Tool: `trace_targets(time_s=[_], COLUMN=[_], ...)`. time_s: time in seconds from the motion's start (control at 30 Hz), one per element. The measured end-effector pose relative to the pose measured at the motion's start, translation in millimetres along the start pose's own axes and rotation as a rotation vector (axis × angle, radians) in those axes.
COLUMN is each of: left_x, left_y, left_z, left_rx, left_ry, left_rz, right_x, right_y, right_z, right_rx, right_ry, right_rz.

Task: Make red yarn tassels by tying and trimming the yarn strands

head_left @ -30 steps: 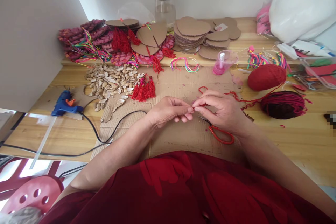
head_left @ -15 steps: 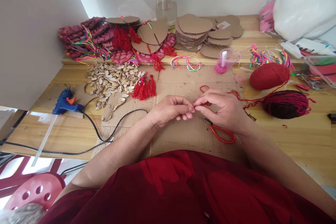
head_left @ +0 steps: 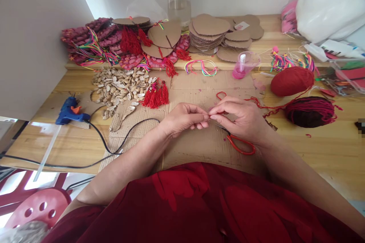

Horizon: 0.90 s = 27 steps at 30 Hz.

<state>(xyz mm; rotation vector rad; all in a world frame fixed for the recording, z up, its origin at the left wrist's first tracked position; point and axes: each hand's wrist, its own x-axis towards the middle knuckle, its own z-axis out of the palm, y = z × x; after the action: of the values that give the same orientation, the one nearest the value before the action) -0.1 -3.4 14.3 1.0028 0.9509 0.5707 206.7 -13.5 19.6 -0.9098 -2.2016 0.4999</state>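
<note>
Above the cardboard sheet point(head_left: 188, 144), my left hand point(head_left: 189, 119) and my right hand point(head_left: 239, 115) meet with thumb and fingertips pinched together. Both are closed on red yarn point(head_left: 221, 93); a loop of it shows behind the right hand, and the pinched bit is mostly hidden by the fingers. From the right hand a strand trails to the red yarn ball point(head_left: 292, 81). Scissors with red-orange handles point(head_left: 242, 146) lie just below the right hand, their blades partly covered. Red tassels point(head_left: 156, 95) are beyond the left hand.
Peanut shells point(head_left: 121, 87) are heaped at left, near a blue glue gun point(head_left: 71, 112) with its black cord crossing the table. Cardboard cutouts point(head_left: 211, 26) and a bottle point(head_left: 178, 3) stand behind. A dark magenta yarn ball point(head_left: 310, 112) and a pink-bottomed cup point(head_left: 245, 66) are at right.
The hands stay almost in place, still pinched together. Less of the red yarn shows between the fingertips. The whole view has shifted very slightly.
</note>
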Motion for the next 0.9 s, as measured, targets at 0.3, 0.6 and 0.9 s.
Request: trace_targets(time_s=[0.3, 0.6, 0.9], left_x=[-1.3, -0.6, -3.3], left_y=[1.9, -1.0, 2.6], left_z=[3.0, -0.5, -3.4], left_rx=[-0.031, 0.01, 0.048], left_ry=[0.045, -0.004, -0.016], left_rz=[0.02, 0.029, 0.039], right_x=[-1.7, 0.6, -0.7], right_y=[-2.7, -4.4, -2.8], right_z=[-2.2, -2.0, -1.3], right_rx=[0.031, 0.032, 0.015], right_ry=[0.0, -0.009, -0.014], right_rz=[0.071, 0.086, 0.062])
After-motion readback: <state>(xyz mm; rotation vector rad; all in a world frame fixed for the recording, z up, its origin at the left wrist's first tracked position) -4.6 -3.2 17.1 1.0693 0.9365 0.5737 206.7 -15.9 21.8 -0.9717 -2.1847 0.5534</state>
